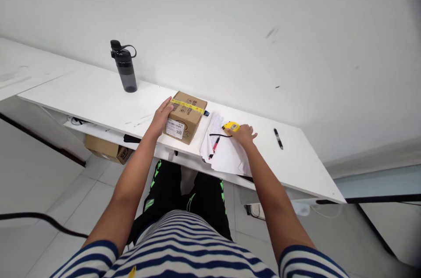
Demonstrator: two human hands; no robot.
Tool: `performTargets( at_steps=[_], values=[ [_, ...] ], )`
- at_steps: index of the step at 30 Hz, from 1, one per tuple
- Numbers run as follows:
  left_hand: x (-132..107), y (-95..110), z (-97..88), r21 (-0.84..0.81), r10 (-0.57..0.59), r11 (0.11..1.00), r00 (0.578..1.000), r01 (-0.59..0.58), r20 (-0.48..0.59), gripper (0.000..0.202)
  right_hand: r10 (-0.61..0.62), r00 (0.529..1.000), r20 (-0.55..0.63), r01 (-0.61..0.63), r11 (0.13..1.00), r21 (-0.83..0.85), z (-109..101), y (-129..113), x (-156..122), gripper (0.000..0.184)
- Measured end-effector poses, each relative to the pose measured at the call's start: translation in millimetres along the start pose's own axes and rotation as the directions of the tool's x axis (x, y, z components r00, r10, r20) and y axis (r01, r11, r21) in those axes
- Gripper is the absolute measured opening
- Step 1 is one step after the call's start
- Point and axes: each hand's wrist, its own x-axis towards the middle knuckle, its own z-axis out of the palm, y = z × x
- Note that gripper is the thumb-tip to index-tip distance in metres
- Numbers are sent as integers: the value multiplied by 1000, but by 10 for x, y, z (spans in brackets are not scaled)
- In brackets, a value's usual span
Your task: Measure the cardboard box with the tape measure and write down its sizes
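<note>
A brown cardboard box (186, 113) with a yellow printed strip across its top and a white label on its front sits on the white desk. My left hand (162, 118) holds its left side, fingers stretched along the edge. To the right, my right hand (245, 134) grips a yellow tape measure (232, 126) over the papers, its thumb side against the case. A black strap (219, 135) runs left from the tape measure. Loose white papers (230, 157) lie in a stack under it, with a red and black pen (215, 146) on top.
A dark water bottle (126, 69) stands toward the back left of the desk (88, 89). At the right lies a black pen (278, 138). Below the desktop is a shelf (98, 131), with another cardboard box (105, 148) under it. The wall runs close behind.
</note>
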Motion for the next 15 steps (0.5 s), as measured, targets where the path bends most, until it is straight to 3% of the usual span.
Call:
performTargets(
  at_steps=[4, 6, 8, 11, 13, 15],
  values=[
    [-22, 18, 0, -8, -14, 1000, 1000, 14, 18, 62, -109, 994, -28, 111, 986, 126, -62, -76, 46, 72],
    [-2, 7, -9, -2, 0, 1000, 1000, 0, 15, 62, -170, 981, -95, 186, 965, 185, -155, -127, 106, 70],
    [17, -11, -15, 7, 14, 1000, 1000, -14, 7, 62, -236, 948, -212, 278, 941, 193, -324, -225, 199, 66],
    [32, -38, -20, 5, 12, 1000, 1000, -12, 4, 63, -273, 859, -432, 400, 886, 235, -667, -520, 309, 64],
    [38, -55, -24, 8, 9, 1000, 1000, -9, 11, 64, -282, 780, -558, 522, 786, 332, -863, -823, 282, 68],
    [43, -73, -28, 23, 16, 1000, 1000, -17, 6, 66, -389, 748, -538, 647, 606, 463, -960, -1182, 156, 69]
  ],
)
